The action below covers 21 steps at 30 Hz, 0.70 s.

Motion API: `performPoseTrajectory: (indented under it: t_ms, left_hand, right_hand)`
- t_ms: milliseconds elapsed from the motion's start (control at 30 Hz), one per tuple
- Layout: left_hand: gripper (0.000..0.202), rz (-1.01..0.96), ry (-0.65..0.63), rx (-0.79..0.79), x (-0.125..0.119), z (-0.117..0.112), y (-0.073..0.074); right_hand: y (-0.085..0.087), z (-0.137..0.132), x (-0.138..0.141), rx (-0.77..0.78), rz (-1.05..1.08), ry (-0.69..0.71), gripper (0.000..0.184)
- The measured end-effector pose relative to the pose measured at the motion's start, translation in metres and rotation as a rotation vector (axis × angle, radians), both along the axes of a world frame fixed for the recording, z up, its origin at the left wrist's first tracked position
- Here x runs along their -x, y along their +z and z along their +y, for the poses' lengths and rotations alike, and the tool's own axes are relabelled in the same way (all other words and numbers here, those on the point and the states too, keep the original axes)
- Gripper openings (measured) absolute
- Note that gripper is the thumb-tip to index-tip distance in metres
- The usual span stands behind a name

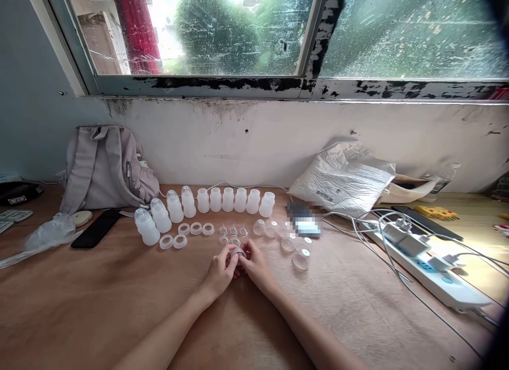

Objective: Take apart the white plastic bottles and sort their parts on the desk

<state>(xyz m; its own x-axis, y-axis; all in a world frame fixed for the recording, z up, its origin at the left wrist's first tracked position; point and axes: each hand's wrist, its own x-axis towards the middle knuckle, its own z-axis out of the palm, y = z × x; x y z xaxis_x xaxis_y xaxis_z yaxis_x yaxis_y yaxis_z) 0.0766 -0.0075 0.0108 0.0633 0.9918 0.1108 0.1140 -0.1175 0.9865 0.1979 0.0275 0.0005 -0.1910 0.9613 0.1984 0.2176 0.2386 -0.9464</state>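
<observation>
My left hand (221,269) and my right hand (255,265) meet over the middle of the table. Between their closed fingers is a translucent bottle collar ring (237,250); whether a teat sits in it I cannot tell. Just beyond the fingertips lie several clear bottle teats (233,231). Loose white collar rings (180,241) lie to the left of them. On the right are several clear dome caps (300,261). Behind stands a row of frosted baby bottles (228,200) without tops, and to its left several bottles with tops fitted (161,215).
A grey backpack (107,168) leans against the wall, with a black phone (96,228) and a plastic bag (51,235) near it. At right are a silver mailing bag (345,176), a white power strip (437,274) with plugs, and loose cables.
</observation>
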Motion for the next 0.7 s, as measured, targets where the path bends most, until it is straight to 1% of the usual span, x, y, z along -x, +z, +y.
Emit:
performPoseTrajectory:
  t_ms: [133,233,333,533,700]
  left_hand:
    - [0.028,0.005,-0.056,-0.018,0.0007,-0.0037,0.0000]
    - [0.033,-0.020,-0.063,-0.010,0.0019,-0.0040,-0.0028]
    - [0.039,-0.002,-0.069,-0.017,0.0029,-0.0040,-0.0041]
    - [0.047,0.051,-0.108,-0.048,0.0023,-0.0075,0.0012]
    - [0.048,0.027,-0.112,-0.053,0.0026,-0.0094,0.0032]
  right_hand:
    - [-0.0007,0.0042,-0.0035,-0.013,-0.050,-0.018,0.009]
    - [0.0010,0.0060,-0.0055,-0.064,-0.091,-0.034,0.009]
    - [0.0032,0.0064,-0.0063,-0.092,-0.121,-0.043,0.008]
    - [0.0053,0.0038,-0.0051,-0.112,-0.172,-0.057,0.008]
    - [0.0040,0.0030,-0.0032,-0.124,-0.158,-0.084,0.010]
